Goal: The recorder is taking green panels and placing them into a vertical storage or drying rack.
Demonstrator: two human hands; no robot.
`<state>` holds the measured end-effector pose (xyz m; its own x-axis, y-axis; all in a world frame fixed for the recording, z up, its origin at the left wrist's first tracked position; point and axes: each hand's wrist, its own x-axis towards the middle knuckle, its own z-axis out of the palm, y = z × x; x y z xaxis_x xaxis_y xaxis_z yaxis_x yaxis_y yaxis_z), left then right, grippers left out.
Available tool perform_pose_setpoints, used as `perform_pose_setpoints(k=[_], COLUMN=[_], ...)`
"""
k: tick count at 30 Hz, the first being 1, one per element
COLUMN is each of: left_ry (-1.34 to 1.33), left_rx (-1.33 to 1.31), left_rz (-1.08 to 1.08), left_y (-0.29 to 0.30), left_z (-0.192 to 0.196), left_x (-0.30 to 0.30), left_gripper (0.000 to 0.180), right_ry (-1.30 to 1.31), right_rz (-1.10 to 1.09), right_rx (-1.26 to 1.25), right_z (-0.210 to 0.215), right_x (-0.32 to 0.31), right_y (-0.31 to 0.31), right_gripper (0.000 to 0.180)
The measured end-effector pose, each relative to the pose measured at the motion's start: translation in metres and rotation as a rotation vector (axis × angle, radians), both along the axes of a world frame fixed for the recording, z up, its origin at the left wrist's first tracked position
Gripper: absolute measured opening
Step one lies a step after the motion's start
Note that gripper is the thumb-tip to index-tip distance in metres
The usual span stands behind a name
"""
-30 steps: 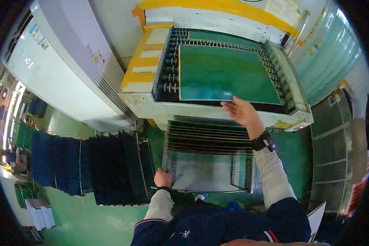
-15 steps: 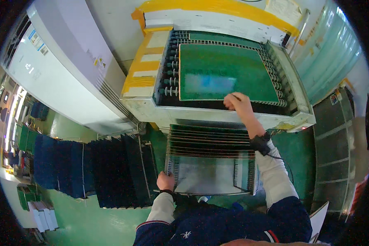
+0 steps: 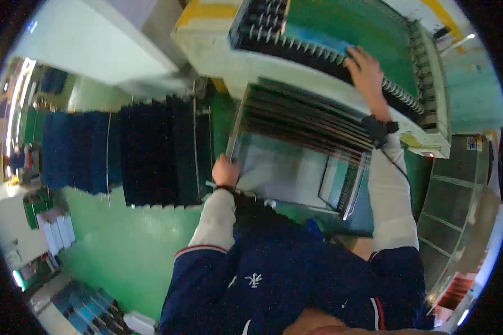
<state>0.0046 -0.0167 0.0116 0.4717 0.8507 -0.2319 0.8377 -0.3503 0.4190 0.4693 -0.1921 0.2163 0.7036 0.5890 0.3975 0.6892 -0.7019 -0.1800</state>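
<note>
A green flat panel [image 3: 369,28] lies on the roller bed of a pale machine [image 3: 313,71] at the upper right. My right hand [image 3: 366,75] reaches over the machine's front edge to the panel's near edge, fingers stretched out and a little blurred. Whether the fingertips touch the panel, I cannot tell. Below the machine stands a metal rack [image 3: 238,124] holding several dark thin panels [image 3: 307,120] on edge, packed toward its far side. My left hand [image 3: 226,171] is closed round the rack's left side near its front corner.
Rows of dark panels [image 3: 156,151] stand in racks on the green floor [image 3: 123,240] to the left. A tall white cabinet [image 3: 106,42] rises behind them. A grey metal-framed unit [image 3: 450,195] stands at the right. A dark cable hangs from my right wrist.
The whole view has tilted and shifted, so the machine now sits higher and farther right. My right hand has gone from curled fingers to outstretched ones. My left hand keeps its hold on the rack.
</note>
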Motion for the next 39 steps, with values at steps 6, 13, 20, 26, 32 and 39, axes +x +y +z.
perform_pose_setpoints(k=[6,13,20,26,32,39], left_ry=[0.075,0.095,0.113,0.078,0.058,0.070], left_rx=[-0.030,-0.024,-0.042,-0.075,-0.075,-0.063], left_rz=[0.024,0.004,0.013,0.027,0.051,0.017], left_y=[0.003,0.004,0.003,0.006,0.003,0.006], left_z=[0.015,0.016,0.015,0.007,0.012,0.005], left_x=[0.000,0.001,0.002,0.000,0.005,-0.001], left_gripper=[0.033,0.033,0.037,0.037,0.037,0.035], right_ry=[0.015,0.006,0.210,0.479,0.373,0.343], right_rz=[0.031,0.131,0.333,0.320,0.264,0.230], right_rx=[0.011,0.128,0.331,0.265,0.157,0.108], right_z=[-0.003,0.016,0.037,0.015,-0.011,-0.020], right_x=[0.012,-0.018,-0.147,-0.229,-0.253,-0.260], right_y=[0.006,0.004,-0.028,-0.069,-0.101,-0.107], right_gripper=[0.046,0.038,0.022,0.017,0.023,0.028])
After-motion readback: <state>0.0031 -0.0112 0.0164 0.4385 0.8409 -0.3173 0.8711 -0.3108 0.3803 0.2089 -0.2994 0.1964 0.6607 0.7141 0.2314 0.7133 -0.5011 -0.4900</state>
